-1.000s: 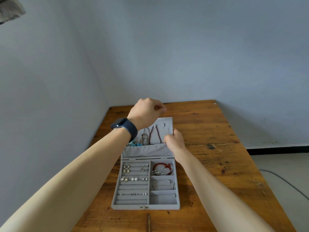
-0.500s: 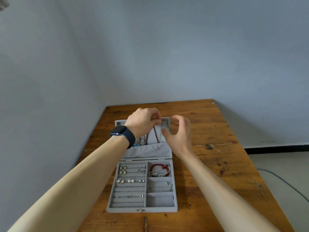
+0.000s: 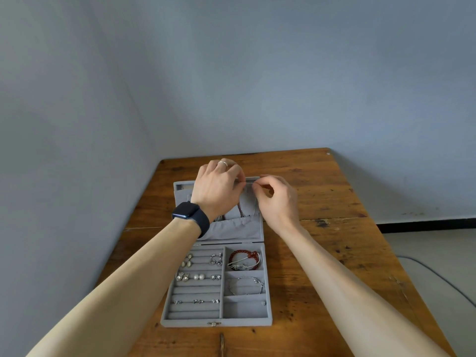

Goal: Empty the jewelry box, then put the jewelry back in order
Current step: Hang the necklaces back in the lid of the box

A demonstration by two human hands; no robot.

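Over grey jewelry box (image 3: 216, 322) (lid open) — left hand (image 3: 217, 191) pinches chain (image 3: 255, 204); right hand (image 3: 278, 199) too.

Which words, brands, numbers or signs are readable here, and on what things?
No readable text anywhere.
Dark smartwatch on the left wrist: face blank.
Grey velvet jewelry box: no label visible.
Brown wooden table: only stains and knots.

Room over table (image 3: 322, 253) right of jewelry box (image 3: 216, 322); wall (image 3: 77, 176) tight on left
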